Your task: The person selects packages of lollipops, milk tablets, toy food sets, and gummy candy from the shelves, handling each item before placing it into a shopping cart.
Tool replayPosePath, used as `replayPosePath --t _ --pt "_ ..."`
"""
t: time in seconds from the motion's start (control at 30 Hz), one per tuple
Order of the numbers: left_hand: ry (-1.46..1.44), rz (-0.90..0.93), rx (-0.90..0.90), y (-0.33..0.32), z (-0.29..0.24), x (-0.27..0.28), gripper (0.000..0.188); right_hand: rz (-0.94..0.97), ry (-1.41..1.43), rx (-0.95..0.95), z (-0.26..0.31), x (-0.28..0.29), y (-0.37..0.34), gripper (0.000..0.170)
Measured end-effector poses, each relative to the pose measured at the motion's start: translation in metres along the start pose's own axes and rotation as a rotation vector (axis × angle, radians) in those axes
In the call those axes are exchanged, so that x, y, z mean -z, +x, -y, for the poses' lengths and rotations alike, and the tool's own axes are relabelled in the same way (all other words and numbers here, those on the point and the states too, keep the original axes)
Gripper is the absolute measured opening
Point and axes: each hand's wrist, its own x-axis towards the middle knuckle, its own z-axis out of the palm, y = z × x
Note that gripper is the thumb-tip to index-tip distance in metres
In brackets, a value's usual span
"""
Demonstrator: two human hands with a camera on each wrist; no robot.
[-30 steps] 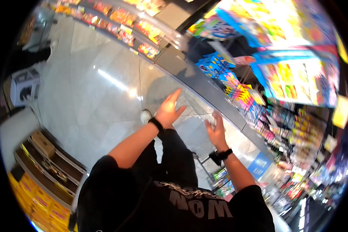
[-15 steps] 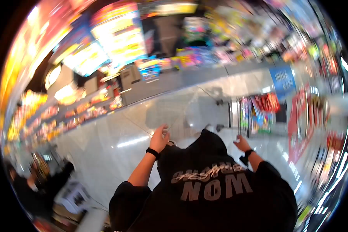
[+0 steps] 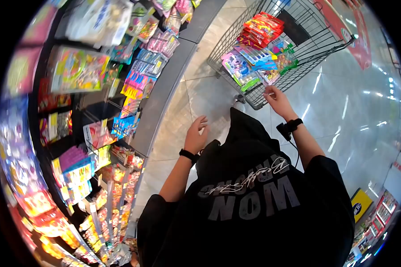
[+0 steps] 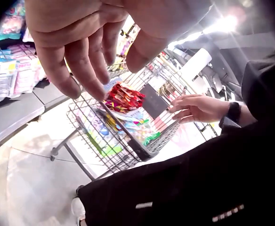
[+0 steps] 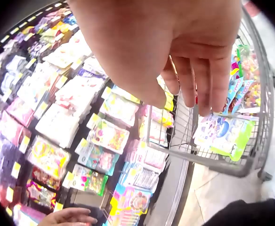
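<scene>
Bare and relaxed, my left hand point(image 3: 196, 135) hangs between the shelf and my body, holding nothing. My right hand point(image 3: 278, 102) is at the near end of a wire shopping cart point(image 3: 256, 103), fingers loosely bent and nothing gripped. Inside the cart lie red candy packets point(image 3: 263, 29), blue packets point(image 3: 258, 57) and a pale purple bag with a green edge point(image 3: 239, 71). From the right wrist view, the fingers point(image 5: 201, 84) overlap the cart basket. The left wrist view shows the left fingers point(image 4: 83, 61) apart, hanging down.
A long shelf of hanging candy bags point(image 3: 78, 66) runs along the left, with a grey ledge point(image 3: 165, 86) at its foot. Shiny tiled floor point(image 3: 325, 107) lies right of the cart. A yellow sign point(image 3: 362, 204) stands at the lower right.
The view has swung right, bringing the shelf to the left side and the cart to the top. My right hand has come closer to the cart; both hands stay without anything held.
</scene>
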Motion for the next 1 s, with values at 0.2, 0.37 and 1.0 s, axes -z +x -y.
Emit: replayPosePath --t 0.2,0.37,1.0 --pt "-0.053 0.116 0.092 0.060 -0.056 -0.075 0.044 0.258 -0.091 -0.202 -0.094 0.013 0.128 0.037" --pt "-0.010 0.109 0.203 0.063 -0.066 -0.095 0.043 0.368 0.526 -0.891 -0.143 -0.027 0.199 0.055" --pt "0.134 -0.048 0.559 -0.004 -0.025 -0.090 0.041 0.077 0.833 -1.132 -0.305 -0.166 0.222 0.075"
